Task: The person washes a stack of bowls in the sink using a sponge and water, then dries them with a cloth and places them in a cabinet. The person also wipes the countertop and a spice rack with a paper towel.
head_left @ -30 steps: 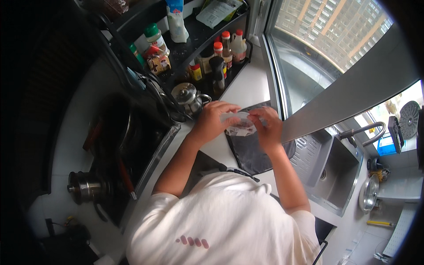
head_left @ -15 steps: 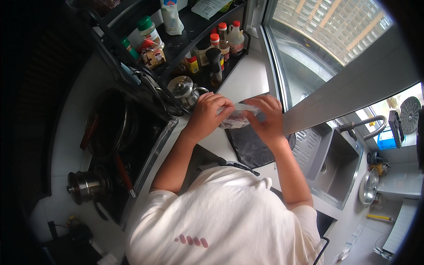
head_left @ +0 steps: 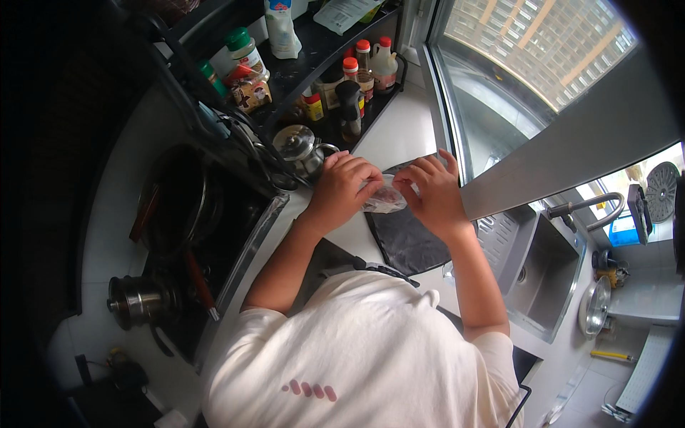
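Note:
A clear plastic bag point(head_left: 386, 200) with something reddish inside hangs between my two hands, its contents blurred. My left hand point(head_left: 344, 187) pinches one side of the bag's top between thumb and fingers. On the opposite side, my right hand point(head_left: 431, 191) grips the top with its thumb and index finger, the other fingers raised. Beneath the bag lies a dark flat mat point(head_left: 408, 244) on the white counter point(head_left: 357, 235). A lidded metal pot point(head_left: 296, 146) stands just beyond my left hand.
A black rack point(head_left: 307, 78) holds several bottles and jars at the back. To the left, a dark wok point(head_left: 175, 207) and a steel saucepan point(head_left: 139, 301) sit on the stove. The sink point(head_left: 546, 274) and curved faucet point(head_left: 596, 207) are at right, below an open window frame point(head_left: 571, 153).
My hands have drawn slightly apart and the bag's top is bunched more under my fingers. My right fingers have lifted and curled; less of the bag shows.

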A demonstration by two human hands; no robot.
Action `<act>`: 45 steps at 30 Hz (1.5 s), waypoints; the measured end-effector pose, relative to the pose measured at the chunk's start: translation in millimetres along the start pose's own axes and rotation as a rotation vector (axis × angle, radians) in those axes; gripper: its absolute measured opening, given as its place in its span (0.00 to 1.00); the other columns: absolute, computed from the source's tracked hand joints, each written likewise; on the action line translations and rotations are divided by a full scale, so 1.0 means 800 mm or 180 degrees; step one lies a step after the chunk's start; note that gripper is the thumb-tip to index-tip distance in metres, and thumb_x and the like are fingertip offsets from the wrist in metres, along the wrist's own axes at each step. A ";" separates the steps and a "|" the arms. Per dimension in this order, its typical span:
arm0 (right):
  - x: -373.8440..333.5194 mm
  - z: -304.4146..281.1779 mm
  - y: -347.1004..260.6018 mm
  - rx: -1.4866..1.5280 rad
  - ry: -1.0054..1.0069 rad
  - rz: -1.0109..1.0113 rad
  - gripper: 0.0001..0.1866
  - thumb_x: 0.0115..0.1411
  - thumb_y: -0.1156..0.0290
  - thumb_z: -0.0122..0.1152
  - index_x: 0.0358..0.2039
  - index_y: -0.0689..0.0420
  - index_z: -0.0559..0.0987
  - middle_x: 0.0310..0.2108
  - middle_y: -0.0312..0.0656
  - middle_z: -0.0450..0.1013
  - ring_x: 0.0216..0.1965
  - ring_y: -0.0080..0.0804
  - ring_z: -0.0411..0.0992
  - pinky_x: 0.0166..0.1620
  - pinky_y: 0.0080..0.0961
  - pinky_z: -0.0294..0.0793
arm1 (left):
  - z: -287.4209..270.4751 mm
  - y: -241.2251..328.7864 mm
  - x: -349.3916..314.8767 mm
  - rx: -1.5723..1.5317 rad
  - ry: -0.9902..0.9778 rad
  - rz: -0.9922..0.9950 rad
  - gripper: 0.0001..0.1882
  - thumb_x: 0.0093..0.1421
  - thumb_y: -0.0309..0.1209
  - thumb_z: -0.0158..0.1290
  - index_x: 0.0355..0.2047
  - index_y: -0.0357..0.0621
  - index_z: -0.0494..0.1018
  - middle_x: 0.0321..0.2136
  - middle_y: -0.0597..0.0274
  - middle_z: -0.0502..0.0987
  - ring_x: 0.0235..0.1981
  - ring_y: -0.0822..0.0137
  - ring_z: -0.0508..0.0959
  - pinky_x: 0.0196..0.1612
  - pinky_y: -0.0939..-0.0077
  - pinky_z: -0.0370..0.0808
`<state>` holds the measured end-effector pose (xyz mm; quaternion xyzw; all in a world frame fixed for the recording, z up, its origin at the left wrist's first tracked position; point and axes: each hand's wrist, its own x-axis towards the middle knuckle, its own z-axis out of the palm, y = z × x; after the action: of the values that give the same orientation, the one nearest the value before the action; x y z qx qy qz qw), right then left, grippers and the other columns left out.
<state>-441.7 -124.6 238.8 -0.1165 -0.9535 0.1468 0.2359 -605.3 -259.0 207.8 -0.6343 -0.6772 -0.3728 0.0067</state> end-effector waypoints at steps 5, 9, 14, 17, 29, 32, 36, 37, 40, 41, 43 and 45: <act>-0.005 0.013 0.004 -0.0157 0.0129 -0.0079 0.03 0.57 0.68 0.61 0.32 0.50 0.78 0.31 0.34 0.73 0.40 0.33 0.73 0.61 0.48 0.57 | 0.002 0.003 0.000 -0.0006 0.0016 -0.0029 0.05 0.58 0.31 0.57 0.31 0.47 0.73 0.31 0.65 0.76 0.38 0.59 0.75 0.59 0.59 0.61; -0.010 0.017 0.004 -0.0472 0.0024 -0.0085 0.04 0.58 0.67 0.60 0.33 0.50 0.78 0.33 0.33 0.73 0.43 0.32 0.72 0.63 0.53 0.53 | 0.015 0.003 -0.004 0.0114 0.0062 -0.0041 0.05 0.57 0.31 0.57 0.31 0.47 0.72 0.30 0.66 0.76 0.38 0.60 0.76 0.59 0.59 0.61; -0.011 0.011 -0.004 -0.0520 -0.0031 -0.0075 0.06 0.57 0.63 0.62 0.34 0.48 0.78 0.37 0.30 0.73 0.48 0.31 0.70 0.64 0.63 0.49 | 0.025 0.001 -0.010 0.0221 0.0016 -0.0134 0.05 0.57 0.30 0.57 0.31 0.47 0.72 0.31 0.66 0.76 0.39 0.61 0.76 0.59 0.59 0.61; -0.012 0.017 -0.004 -0.0398 -0.0153 -0.0009 0.07 0.57 0.62 0.62 0.34 0.47 0.78 0.38 0.28 0.74 0.50 0.30 0.70 0.63 0.64 0.50 | 0.033 0.003 -0.014 0.0139 -0.0116 -0.0173 0.05 0.58 0.31 0.57 0.31 0.47 0.73 0.31 0.66 0.77 0.40 0.62 0.76 0.59 0.59 0.60; -0.015 0.031 0.005 -0.0532 -0.0087 0.0062 0.05 0.56 0.69 0.62 0.34 0.50 0.77 0.34 0.31 0.72 0.46 0.32 0.71 0.64 0.63 0.49 | 0.013 -0.007 -0.011 -0.0305 0.0030 -0.0324 0.06 0.56 0.34 0.59 0.31 0.48 0.76 0.31 0.67 0.78 0.40 0.63 0.76 0.58 0.61 0.60; -0.017 0.031 0.007 -0.0520 -0.0023 0.0107 0.06 0.55 0.70 0.62 0.33 0.51 0.76 0.34 0.32 0.72 0.46 0.32 0.71 0.64 0.64 0.48 | 0.003 -0.021 -0.012 -0.0186 -0.0097 -0.0382 0.06 0.55 0.33 0.60 0.29 0.48 0.76 0.30 0.67 0.79 0.38 0.61 0.77 0.55 0.62 0.63; -0.017 0.029 0.006 -0.0579 -0.0219 0.0116 0.08 0.55 0.67 0.63 0.35 0.49 0.77 0.35 0.31 0.73 0.46 0.32 0.71 0.64 0.65 0.47 | 0.007 -0.027 -0.016 -0.0280 -0.0092 -0.0365 0.06 0.55 0.32 0.60 0.28 0.45 0.76 0.28 0.65 0.78 0.37 0.59 0.77 0.55 0.61 0.64; -0.018 0.027 0.006 -0.0551 -0.0255 0.0126 0.09 0.55 0.65 0.64 0.36 0.48 0.78 0.35 0.30 0.73 0.47 0.32 0.71 0.64 0.66 0.46 | 0.007 -0.028 -0.017 -0.0304 -0.0058 -0.0381 0.06 0.54 0.31 0.61 0.28 0.45 0.75 0.28 0.65 0.78 0.37 0.59 0.77 0.55 0.61 0.64; -0.017 0.018 -0.002 -0.0400 -0.0092 0.0162 0.11 0.55 0.61 0.66 0.39 0.46 0.79 0.36 0.29 0.74 0.47 0.32 0.71 0.64 0.66 0.45 | 0.006 -0.026 -0.016 -0.0214 0.0047 -0.0399 0.05 0.53 0.30 0.61 0.27 0.45 0.75 0.28 0.65 0.78 0.36 0.59 0.77 0.55 0.61 0.64; -0.015 0.016 -0.005 -0.0333 0.0005 0.0168 0.12 0.55 0.60 0.66 0.39 0.45 0.80 0.36 0.29 0.74 0.47 0.32 0.71 0.64 0.66 0.44 | 0.006 -0.024 -0.017 -0.0153 0.0085 -0.0406 0.05 0.52 0.29 0.61 0.27 0.46 0.75 0.28 0.65 0.78 0.36 0.60 0.77 0.56 0.61 0.64; -0.012 0.017 -0.011 -0.0255 0.0054 0.0356 0.14 0.54 0.58 0.67 0.40 0.45 0.80 0.36 0.29 0.74 0.48 0.32 0.71 0.65 0.67 0.44 | 0.008 -0.021 -0.017 -0.0147 0.0072 -0.0422 0.04 0.52 0.29 0.61 0.27 0.47 0.75 0.28 0.67 0.78 0.37 0.61 0.77 0.55 0.62 0.63; -0.010 0.017 -0.014 -0.0253 0.0118 0.0404 0.14 0.53 0.57 0.67 0.40 0.45 0.81 0.36 0.30 0.74 0.48 0.32 0.71 0.65 0.67 0.43 | 0.010 -0.017 -0.016 -0.0145 0.0076 -0.0405 0.04 0.52 0.29 0.61 0.26 0.48 0.75 0.28 0.68 0.78 0.38 0.62 0.77 0.55 0.62 0.63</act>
<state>-443.3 -140.1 227.6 -0.1887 -0.9448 0.1213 0.2389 -611.0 -264.4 188.9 -0.5855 -0.7074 -0.3953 -0.0232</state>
